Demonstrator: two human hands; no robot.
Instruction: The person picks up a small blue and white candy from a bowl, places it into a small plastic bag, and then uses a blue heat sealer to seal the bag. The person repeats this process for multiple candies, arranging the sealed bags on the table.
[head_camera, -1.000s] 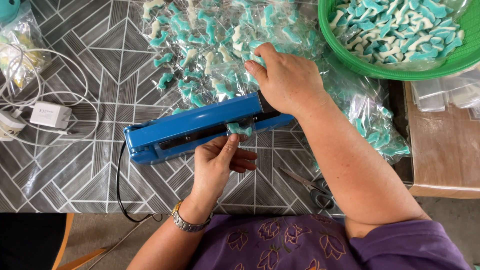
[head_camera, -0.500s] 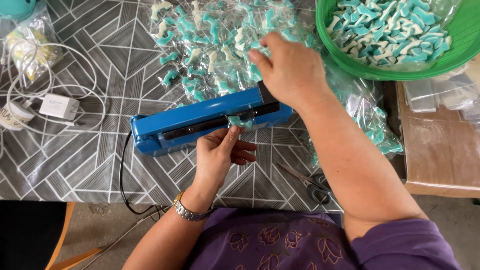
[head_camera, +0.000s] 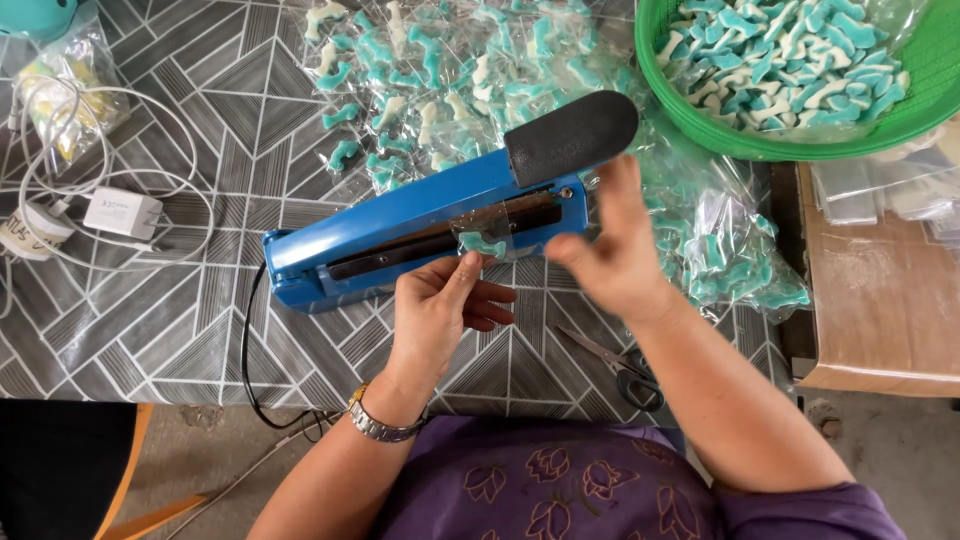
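A blue heat sealer (head_camera: 400, 230) lies across the patterned table, its black-handled arm (head_camera: 570, 135) raised. My left hand (head_camera: 445, 310) pinches a small clear bag of teal and white candies (head_camera: 482, 240) that rests on the sealer's bar. My right hand (head_camera: 615, 250) hovers just right of the sealer, fingers apart, blurred, holding nothing. Behind the sealer is a heap of sealed candy bags (head_camera: 450, 80).
A green basket (head_camera: 700, 130) of teal and white candies stands at the back right. More bags (head_camera: 730, 260) lie right of the sealer. Scissors (head_camera: 620, 365) sit near the table's front edge. A white charger with cable (head_camera: 120, 212) lies left. A cardboard box (head_camera: 880, 290) is at the right.
My right hand has come off the sealer's handle and moved down toward me. The sealer's arm has sprung up from pressed down to raised. My left hand still holds the small bag.
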